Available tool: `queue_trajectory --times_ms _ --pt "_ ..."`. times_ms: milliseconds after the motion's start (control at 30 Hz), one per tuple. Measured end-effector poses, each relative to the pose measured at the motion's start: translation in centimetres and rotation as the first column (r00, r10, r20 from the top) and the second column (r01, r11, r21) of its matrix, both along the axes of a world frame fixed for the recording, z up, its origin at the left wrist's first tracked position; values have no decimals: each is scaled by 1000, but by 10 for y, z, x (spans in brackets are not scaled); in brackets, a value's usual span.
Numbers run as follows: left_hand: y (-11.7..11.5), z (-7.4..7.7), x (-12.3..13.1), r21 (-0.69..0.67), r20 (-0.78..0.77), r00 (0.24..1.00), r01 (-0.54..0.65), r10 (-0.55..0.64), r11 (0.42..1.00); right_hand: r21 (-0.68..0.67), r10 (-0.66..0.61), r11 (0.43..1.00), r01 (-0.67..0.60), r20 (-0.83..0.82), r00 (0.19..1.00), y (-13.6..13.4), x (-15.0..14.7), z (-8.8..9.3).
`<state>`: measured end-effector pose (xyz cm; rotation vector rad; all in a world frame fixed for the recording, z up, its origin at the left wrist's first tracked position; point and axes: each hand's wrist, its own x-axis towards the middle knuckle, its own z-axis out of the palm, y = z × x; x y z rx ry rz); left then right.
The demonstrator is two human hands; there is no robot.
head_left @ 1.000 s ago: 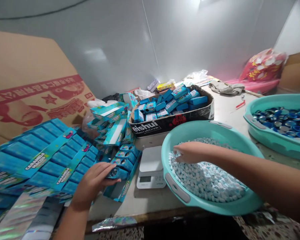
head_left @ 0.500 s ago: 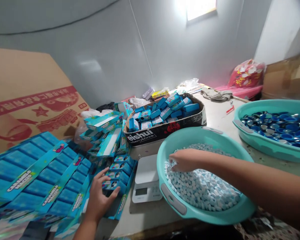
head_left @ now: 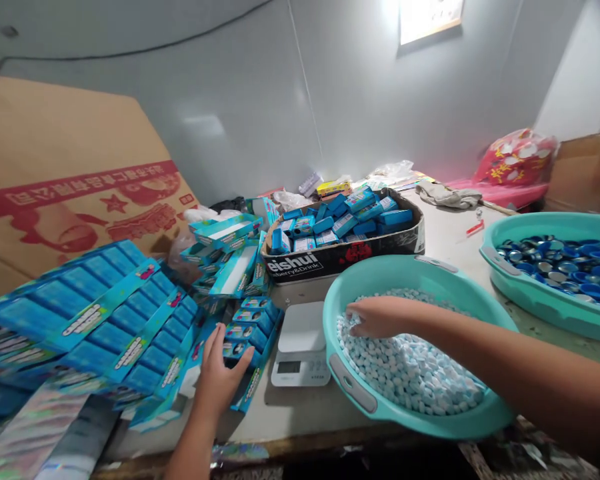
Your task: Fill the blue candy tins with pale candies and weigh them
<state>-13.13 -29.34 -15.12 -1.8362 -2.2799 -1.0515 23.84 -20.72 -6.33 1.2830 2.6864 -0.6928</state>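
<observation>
My right hand (head_left: 380, 317) reaches into a turquoise basin (head_left: 500, 327) of small white and pale blue candies (head_left: 420, 380). Its fingers curl down into the heap on the left side, closed around some candies; the fingertips are partly hidden. My left hand (head_left: 223, 377) is at an open blue display tray (head_left: 250, 390) holding a row of small blue boxes (head_left: 250, 317). Thumb and fingers are spread beside the nearest box, and whether they touch it I cannot tell. Between the tray and the basin lies a white digital scale (head_left: 303, 340) with nothing on its plate.
Behind the scale stands a cut-down carton (head_left: 330, 267) full of blue boxes. Filled display trays (head_left: 105, 313) are stacked at left, before a large cardboard box (head_left: 80, 147). Folded trays (head_left: 230, 267) are piled between. A second turquoise basin (head_left: 540, 300) holds blue-and-silver round pieces.
The view has shifted left, so most things appear farther right. My left hand stays by the boxes with fingers spread. My right hand stays in the candies, little changed.
</observation>
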Motion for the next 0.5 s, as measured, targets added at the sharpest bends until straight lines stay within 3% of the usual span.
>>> queue_trajectory --times_ms 100,233,367,500 --pt "-4 13 -2 -23 51 997 51 -50 998 3 9 1000 -9 -7 1000 -1 0 1" --pt "10 54 7 148 131 989 54 -74 987 -42 24 999 -24 10 1000 -1 -2 7" --pt "74 96 34 77 229 965 109 -124 991 -160 77 985 -63 81 994 -2 -3 15" --pt "166 115 62 86 166 980 96 -109 992 -90 72 994 -69 33 997 -9 -2 16"
